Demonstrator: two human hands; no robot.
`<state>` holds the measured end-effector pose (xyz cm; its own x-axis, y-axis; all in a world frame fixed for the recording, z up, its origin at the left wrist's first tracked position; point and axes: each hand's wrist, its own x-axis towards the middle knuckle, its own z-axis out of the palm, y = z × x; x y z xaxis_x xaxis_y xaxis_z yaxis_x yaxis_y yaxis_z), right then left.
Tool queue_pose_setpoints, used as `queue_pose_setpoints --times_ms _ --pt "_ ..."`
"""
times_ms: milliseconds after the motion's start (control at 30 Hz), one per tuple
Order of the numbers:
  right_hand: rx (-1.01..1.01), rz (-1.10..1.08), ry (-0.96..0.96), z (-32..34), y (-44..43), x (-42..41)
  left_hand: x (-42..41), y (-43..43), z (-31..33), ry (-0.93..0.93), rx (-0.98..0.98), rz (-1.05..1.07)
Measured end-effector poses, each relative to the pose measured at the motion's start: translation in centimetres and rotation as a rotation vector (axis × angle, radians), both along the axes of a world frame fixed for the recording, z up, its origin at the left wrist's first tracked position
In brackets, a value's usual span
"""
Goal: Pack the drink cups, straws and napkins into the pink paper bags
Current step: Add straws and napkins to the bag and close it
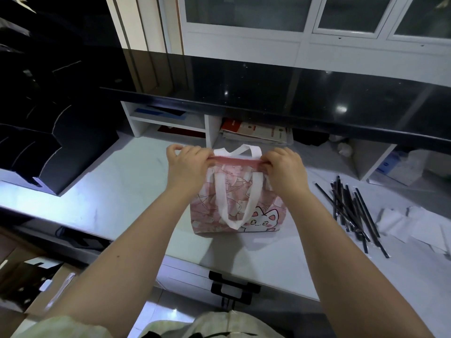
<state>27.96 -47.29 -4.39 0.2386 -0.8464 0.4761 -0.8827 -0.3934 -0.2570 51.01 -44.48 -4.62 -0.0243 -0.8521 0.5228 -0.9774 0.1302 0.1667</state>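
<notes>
White counter (136, 191) under a black ledge. Pink paper bag (234, 206) stands upright mid-counter, top edge pressed shut: left hand (186, 164) pinches its left end, right hand (284, 168) the right. One white handle (235, 203) hangs below the pinch. Black straws (351, 211) and white napkins (410, 225) lie right of the right hand.

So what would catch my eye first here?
The pink paper bag with a cartoon cat, standing mid-counter, its top edge pinched at either end by the left hand and right hand. To its right lies a loose heap of black straws beside white napkins.
</notes>
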Motion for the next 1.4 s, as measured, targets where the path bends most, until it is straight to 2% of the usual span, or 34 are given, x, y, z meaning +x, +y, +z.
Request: queue_pose_setpoints --times_ms 400,500,600,900,1000,1133,1200,1400 --pt "0.07 0.028 -0.059 1.5 0.4 -1.7 2.4 0.4 0.8 0.195 0.099 0.014" --pt "0.123 -0.024 -0.151 1.3 0.8 -2.5 3.3 1.2 0.4 0.425 0.127 -0.086" --pt "0.182 -0.054 -0.169 1.4 0.9 -3.1 3.9 1.6 0.6 0.638 0.158 -0.099" --pt "0.197 -0.081 -0.209 1.5 0.9 -2.9 2.6 1.0 0.8 0.666 0.166 0.024" --pt "0.222 -0.085 -0.389 0.7 1.5 -3.4 2.4 1.5 0.1 0.764 0.105 0.004" --pt "0.365 -0.018 -0.97 -1.6 3.5 -3.8 1.8 3.5 -2.1 1.123 0.1 -0.054" --pt "0.419 0.005 -1.156 -3.8 4.7 -4.3 1.3 5.1 -4.1 1.232 0.134 -0.058" --pt "0.619 -0.122 -1.28 -9.9 8.0 -5.0 0.7 9.4 -9.6 1.309 0.268 0.142"
